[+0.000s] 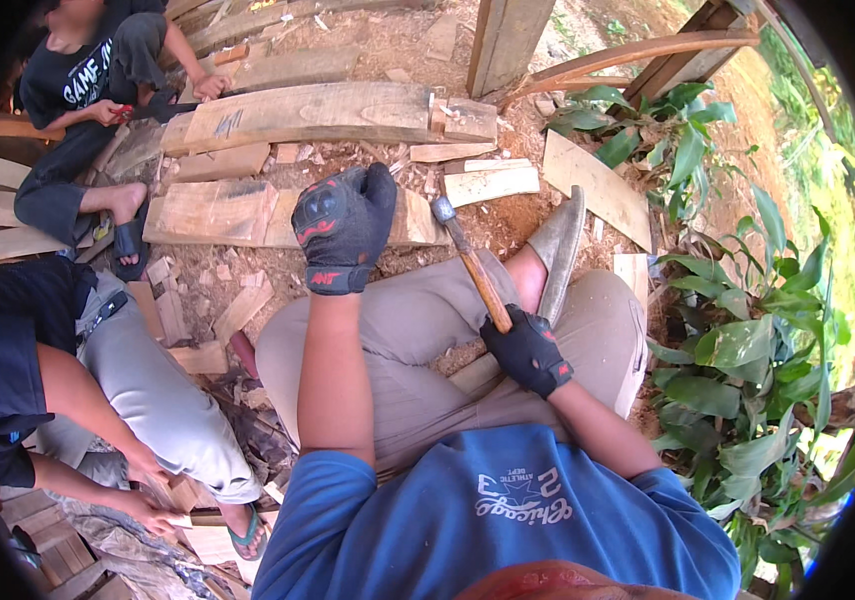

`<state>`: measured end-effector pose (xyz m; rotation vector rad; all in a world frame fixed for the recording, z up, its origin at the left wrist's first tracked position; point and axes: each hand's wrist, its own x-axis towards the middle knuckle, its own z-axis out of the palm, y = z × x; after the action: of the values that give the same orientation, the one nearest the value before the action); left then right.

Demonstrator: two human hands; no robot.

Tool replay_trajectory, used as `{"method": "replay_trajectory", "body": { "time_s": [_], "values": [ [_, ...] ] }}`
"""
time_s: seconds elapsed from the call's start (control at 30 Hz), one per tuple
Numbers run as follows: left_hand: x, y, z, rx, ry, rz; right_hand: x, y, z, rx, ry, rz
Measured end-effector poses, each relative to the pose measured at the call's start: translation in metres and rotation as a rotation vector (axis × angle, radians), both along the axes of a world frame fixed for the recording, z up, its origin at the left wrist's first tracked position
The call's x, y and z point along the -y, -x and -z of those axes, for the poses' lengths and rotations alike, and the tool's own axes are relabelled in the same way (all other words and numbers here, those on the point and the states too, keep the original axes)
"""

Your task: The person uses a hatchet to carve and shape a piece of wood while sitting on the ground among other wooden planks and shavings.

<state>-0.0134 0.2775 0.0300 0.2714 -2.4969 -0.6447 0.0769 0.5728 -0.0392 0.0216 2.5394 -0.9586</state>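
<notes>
My left hand (346, 228), in a black padded glove, is raised with its fingers curled into a fist. Whatever it may hold is hidden behind the fingers. Below and behind it lies a thick wooden plank (213, 212) on the chip-strewn ground. My right hand (530, 352), also in a black glove, is closed round the lower part of a hammer (478, 268). The wooden handle slants up and left from my fist, and the small metal head is near the plank's right end. My bent legs (398, 340) are beneath both hands.
A longer plank (318, 118) lies farther off, with thin boards (598, 190) to its right. Leafy plants (738, 350) line the right side. One person (78, 75) sits at the far left; another (138, 370) works with wood close on my left. A wooden post (508, 45) stands at the back.
</notes>
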Motion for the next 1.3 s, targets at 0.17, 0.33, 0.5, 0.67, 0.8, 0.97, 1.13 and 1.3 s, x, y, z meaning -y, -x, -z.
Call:
{"method": "replay_trajectory", "body": {
  "time_s": [0.17,0.33,0.5,0.67,0.8,0.97,1.13,1.3],
  "values": [
    [0.006,-0.006,0.001,0.026,0.012,-0.023,-0.012,0.015,-0.035,0.312,0.405,0.375],
    [0.011,-0.001,-0.004,0.048,-0.041,-0.015,-0.018,0.014,-0.089,0.154,0.528,0.312],
    [0.010,-0.001,-0.004,0.056,-0.040,-0.019,0.010,0.001,-0.051,0.250,0.256,0.214],
    [0.010,0.002,-0.007,0.119,-0.059,-0.035,0.009,0.022,-0.055,0.264,0.193,0.112],
    [0.013,-0.002,-0.009,0.110,-0.080,-0.020,0.001,0.024,-0.092,0.231,0.489,0.279],
    [0.014,-0.001,-0.009,0.098,-0.065,-0.035,0.004,0.016,-0.088,0.116,0.611,0.282],
    [0.019,0.001,-0.007,0.108,-0.052,-0.026,0.027,0.002,-0.041,0.317,0.259,0.148],
    [0.020,0.000,-0.009,0.079,-0.045,-0.060,0.020,0.012,-0.092,0.270,0.326,0.147]
  ]
}}
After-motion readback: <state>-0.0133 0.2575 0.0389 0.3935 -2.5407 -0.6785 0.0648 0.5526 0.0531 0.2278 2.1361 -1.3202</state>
